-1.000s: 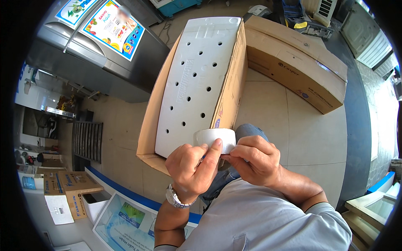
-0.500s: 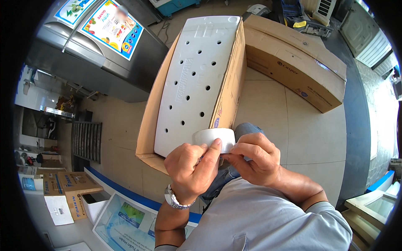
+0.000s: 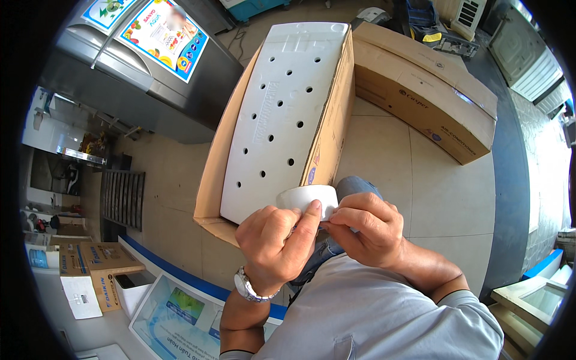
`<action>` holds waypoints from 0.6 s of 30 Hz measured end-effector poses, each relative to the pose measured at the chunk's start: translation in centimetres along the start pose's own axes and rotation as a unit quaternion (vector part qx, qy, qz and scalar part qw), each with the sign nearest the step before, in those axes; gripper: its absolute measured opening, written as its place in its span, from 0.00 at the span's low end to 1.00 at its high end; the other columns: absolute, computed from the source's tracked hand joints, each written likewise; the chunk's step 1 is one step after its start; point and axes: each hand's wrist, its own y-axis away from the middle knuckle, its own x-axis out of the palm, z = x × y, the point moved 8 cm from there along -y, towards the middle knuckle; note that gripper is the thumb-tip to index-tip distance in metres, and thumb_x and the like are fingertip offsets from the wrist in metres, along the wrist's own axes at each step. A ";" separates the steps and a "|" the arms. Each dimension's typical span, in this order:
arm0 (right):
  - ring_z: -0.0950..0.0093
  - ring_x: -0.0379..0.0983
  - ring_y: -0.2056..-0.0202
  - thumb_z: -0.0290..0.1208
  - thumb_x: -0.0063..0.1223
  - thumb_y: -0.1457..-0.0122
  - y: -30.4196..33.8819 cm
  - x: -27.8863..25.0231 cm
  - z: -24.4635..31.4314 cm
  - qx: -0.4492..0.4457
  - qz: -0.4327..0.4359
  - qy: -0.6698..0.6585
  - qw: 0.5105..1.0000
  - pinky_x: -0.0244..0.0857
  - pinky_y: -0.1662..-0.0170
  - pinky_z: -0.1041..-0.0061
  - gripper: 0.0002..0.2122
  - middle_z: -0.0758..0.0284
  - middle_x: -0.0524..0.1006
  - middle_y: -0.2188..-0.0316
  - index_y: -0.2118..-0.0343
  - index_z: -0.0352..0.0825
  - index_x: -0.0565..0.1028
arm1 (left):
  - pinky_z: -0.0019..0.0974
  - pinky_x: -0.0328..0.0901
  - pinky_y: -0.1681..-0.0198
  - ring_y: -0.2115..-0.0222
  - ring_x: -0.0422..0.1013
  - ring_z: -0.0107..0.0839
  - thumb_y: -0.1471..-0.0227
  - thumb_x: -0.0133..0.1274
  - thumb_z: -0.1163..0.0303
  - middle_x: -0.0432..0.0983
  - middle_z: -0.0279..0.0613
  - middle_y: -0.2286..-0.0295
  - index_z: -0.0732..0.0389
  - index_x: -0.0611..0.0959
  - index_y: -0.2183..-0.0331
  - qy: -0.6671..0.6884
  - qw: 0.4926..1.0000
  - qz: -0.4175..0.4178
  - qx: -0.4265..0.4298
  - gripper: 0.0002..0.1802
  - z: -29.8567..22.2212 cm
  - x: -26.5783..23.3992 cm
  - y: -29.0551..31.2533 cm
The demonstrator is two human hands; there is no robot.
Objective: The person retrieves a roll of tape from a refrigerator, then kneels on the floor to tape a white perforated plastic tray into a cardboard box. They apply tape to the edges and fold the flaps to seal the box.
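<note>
A roll of white tape is held up between my two hands, over the near end of a long open cardboard box. My left hand is closed on the roll, its index finger pressed along the outer face. Thumb and fingertips of my right hand pinch together at the roll's right edge; whether they have a loose tape end between them is too small to make out. Inside the box lies a white foam block with several round holes, filling it nearly to the rim.
Beyond, to the right, a closed long cardboard carton lies on the tiled floor. A grey refrigerator stands at the left. Lower left are a glass-topped counter, smaller cartons and a slatted dark rack. Window-like frames stand at right.
The view has shifted very slightly. Both hands keep nearly the same place and grip on the tape roll, with the right fingertips still pinched at its edge.
</note>
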 end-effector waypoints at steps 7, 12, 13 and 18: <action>0.74 0.76 0.78 0.18 0.72 0.55 -0.1 0.2 -0.1 0.003 0.016 -0.009 1.000 0.70 0.79 0.76 0.15 0.68 0.77 0.71 0.64 0.36 0.80 | 0.30 0.59 0.83 0.82 0.66 0.26 0.67 0.71 0.84 0.70 0.31 0.76 0.60 0.90 0.64 0.015 1.000 0.018 -0.014 0.21 0.3 0.0 0.4; 0.74 0.76 0.78 0.18 0.72 0.55 0.0 0.2 -0.3 0.012 0.012 -0.015 1.000 0.70 0.79 0.75 0.14 0.68 0.77 0.71 0.65 0.37 0.79 | 0.30 0.59 0.83 0.82 0.66 0.26 0.68 0.71 0.84 0.70 0.31 0.76 0.60 0.90 0.64 0.009 0.999 0.028 -0.012 0.22 0.2 -0.1 0.3; 0.74 0.76 0.77 0.17 0.72 0.55 -0.1 0.2 -0.4 0.017 0.017 -0.024 0.999 0.70 0.78 0.75 0.14 0.68 0.77 0.71 0.65 0.37 0.79 | 0.30 0.59 0.84 0.82 0.66 0.26 0.68 0.71 0.83 0.70 0.31 0.76 0.60 0.90 0.64 0.010 0.999 0.029 -0.009 0.22 0.2 0.0 0.3; 0.72 0.76 0.76 0.15 0.70 0.54 -0.7 0.4 -0.6 0.057 0.057 -0.065 0.995 0.71 0.76 0.74 0.13 0.68 0.76 0.72 0.66 0.36 0.79 | 0.31 0.60 0.84 0.83 0.66 0.26 0.67 0.70 0.82 0.70 0.31 0.76 0.60 0.90 0.64 0.014 0.999 0.034 0.000 0.21 0.2 0.1 0.3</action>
